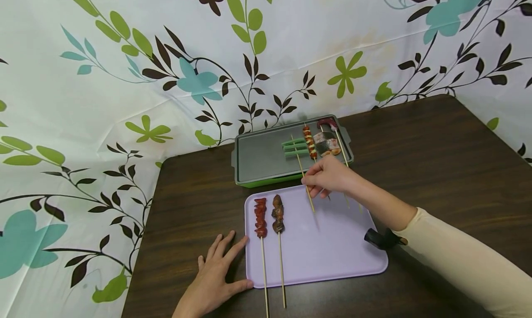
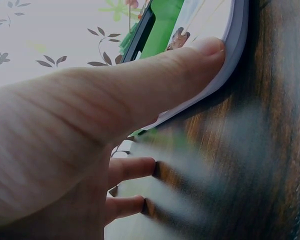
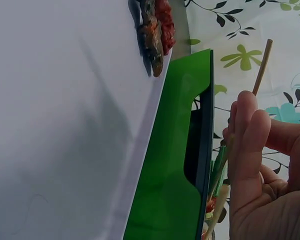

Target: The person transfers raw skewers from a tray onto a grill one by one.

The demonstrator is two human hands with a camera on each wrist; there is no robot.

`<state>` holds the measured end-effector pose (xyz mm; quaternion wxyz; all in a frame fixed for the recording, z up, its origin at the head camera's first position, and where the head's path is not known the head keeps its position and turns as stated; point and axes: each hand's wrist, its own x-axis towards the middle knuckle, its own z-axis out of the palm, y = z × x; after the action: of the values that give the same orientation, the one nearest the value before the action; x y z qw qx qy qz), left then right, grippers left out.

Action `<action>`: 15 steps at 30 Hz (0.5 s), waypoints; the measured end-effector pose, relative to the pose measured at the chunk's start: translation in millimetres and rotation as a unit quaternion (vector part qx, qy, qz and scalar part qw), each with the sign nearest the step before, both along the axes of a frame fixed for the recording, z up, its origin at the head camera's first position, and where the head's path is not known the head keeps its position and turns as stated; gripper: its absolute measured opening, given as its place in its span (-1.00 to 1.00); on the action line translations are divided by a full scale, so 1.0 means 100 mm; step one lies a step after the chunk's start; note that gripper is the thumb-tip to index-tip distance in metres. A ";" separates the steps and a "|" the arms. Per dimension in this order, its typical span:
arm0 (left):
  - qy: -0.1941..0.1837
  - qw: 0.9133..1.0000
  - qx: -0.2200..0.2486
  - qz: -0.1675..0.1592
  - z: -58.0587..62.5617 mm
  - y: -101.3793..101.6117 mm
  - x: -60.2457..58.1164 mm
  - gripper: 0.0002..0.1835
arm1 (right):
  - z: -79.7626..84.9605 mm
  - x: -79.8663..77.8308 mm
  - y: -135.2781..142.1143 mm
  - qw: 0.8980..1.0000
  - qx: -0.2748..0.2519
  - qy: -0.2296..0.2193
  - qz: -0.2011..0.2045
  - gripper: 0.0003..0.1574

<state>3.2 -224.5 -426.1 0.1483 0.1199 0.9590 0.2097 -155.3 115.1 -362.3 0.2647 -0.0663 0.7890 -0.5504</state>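
In the head view my right hand (image 1: 326,175) pinches the stick of a green vegetable skewer (image 1: 294,147), whose green pieces lie on the grill plate (image 1: 259,154). To its right on the plate are a red-and-pale skewer (image 1: 309,142), a wide dark-and-pink skewer (image 1: 327,143) and one with a dark red curled piece (image 1: 328,122). My left hand (image 1: 214,274) lies with fingers spread at the left edge of the lilac tray (image 1: 324,258), its thumb touching the rim. A red meat skewer (image 1: 260,216) and a brown meat skewer (image 1: 278,214) rest on that tray, their sticks reaching past its front edge.
The grill's green base (image 3: 165,165) stands just behind the tray. Both sit on a dark wooden table (image 1: 420,161). A white cloth with leaf patterns (image 1: 124,91) hangs behind the table. A black strap (image 1: 380,238) is worn on the right wrist.
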 end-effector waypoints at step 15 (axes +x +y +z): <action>0.002 1.000 -0.003 0.001 0.00 0.00 0.00 -0.03 | -0.02 -0.13 -0.05 0.999 0.032 0.005 -0.031 -0.67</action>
<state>3.1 -224.4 -425.8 0.1466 0.1192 0.9601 0.2062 -168.2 110.5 -364.6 0.2460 -0.0357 0.8094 -0.5321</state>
